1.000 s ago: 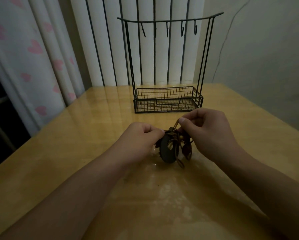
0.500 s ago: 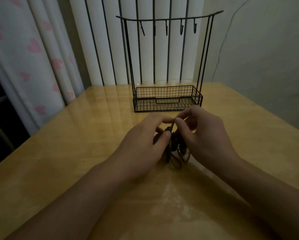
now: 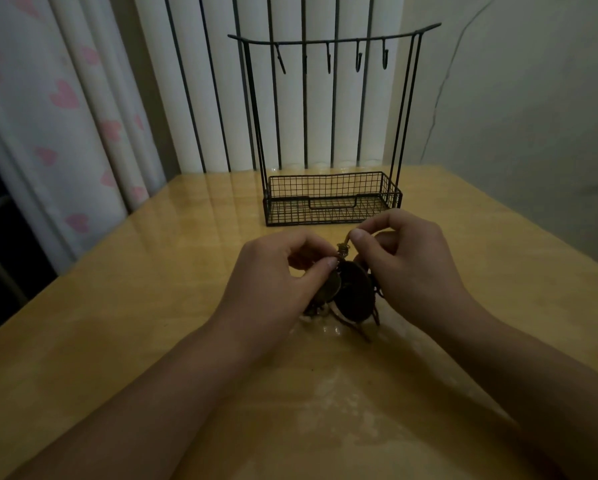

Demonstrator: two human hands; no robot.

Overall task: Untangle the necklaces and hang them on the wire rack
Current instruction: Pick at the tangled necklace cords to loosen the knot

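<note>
A dark tangle of corded necklaces with round brown pendants sits on the glossy yellow wooden table, pinched by the left hand and right hand; the black wire rack stands beyond.

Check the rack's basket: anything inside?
The basket looks empty: only its own mesh floor shows, and the hooks above are bare. The necklaces are in both hands; dim light could hide something small.

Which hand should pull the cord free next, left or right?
Right, probably. The right hand already pinches a cord end raised above the tangled necklaces, facing the wire rack. The left hand grips the pendant bundle, so it suits anchoring.
</note>
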